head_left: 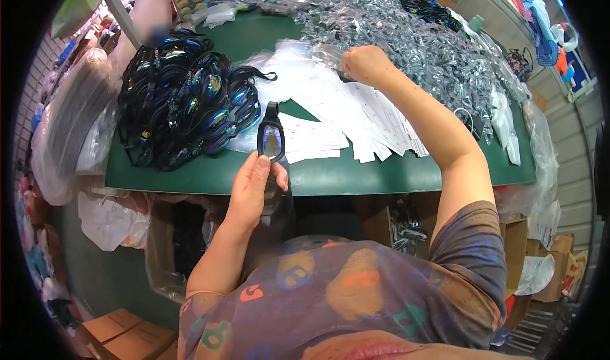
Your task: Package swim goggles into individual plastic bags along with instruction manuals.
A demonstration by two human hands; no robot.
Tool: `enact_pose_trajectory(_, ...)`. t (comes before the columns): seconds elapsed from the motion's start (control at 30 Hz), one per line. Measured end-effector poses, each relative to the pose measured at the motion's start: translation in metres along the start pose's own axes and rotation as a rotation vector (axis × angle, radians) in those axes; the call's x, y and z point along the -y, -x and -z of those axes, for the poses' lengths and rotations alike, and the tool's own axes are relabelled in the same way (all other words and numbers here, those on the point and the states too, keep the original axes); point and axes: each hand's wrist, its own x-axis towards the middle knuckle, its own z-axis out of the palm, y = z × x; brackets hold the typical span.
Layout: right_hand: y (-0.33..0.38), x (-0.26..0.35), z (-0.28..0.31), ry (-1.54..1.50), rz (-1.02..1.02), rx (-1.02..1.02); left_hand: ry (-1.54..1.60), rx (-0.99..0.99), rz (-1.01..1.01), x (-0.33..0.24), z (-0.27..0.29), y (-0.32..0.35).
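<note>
My left hand [251, 185] is closed on a pair of swim goggles [271, 140] with a black frame and a shiny mirrored lens, held up at the table's front edge. The strap hangs partly below the hand. My right hand [367, 65] reaches far across the table, its fingers closed at a clear plastic piece [328, 55]; the fingertips are mostly hidden. Under and beside that arm lie fanned white paper cards [375, 122] and a stack of clear plastic bags [286, 61]. To the left rises a heap of black goggles [184, 99] with mirrored lenses.
A large heap of small clear plastic pieces [419, 61] covers the green table's [318, 185] back right. More dark goggles [432, 10] lie behind it. Plastic-wrapped bundles [70, 131] stand at the left edge. Below the table are open cartons [381, 230]; cardboard boxes [127, 334] sit lower left.
</note>
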Motion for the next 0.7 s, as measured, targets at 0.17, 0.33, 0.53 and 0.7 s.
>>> enact_pose_trajectory(0.17, -0.004, -0.007, -0.009, 0.016, 0.031, -0.048, -0.033, -0.011, -0.038, -0.008, -0.016, -0.002)
enact_pose_trajectory(0.33, -0.004, 0.003, 0.009, 0.022, 0.03, 0.055, 0.05, 0.006, -0.063, -0.011, -0.014, 0.002)
enact_pose_trajectory(0.53, -0.014, -0.007, -0.014, 0.071, 0.059, 0.02, 0.093, 0.001, -0.066, -0.01, -0.016, 0.0)
enact_pose_trajectory(0.7, -0.012, -0.003, 0.002, 0.107, 0.108, 0.106, 0.067, -0.022, -0.084, -0.019, -0.017, -0.004)
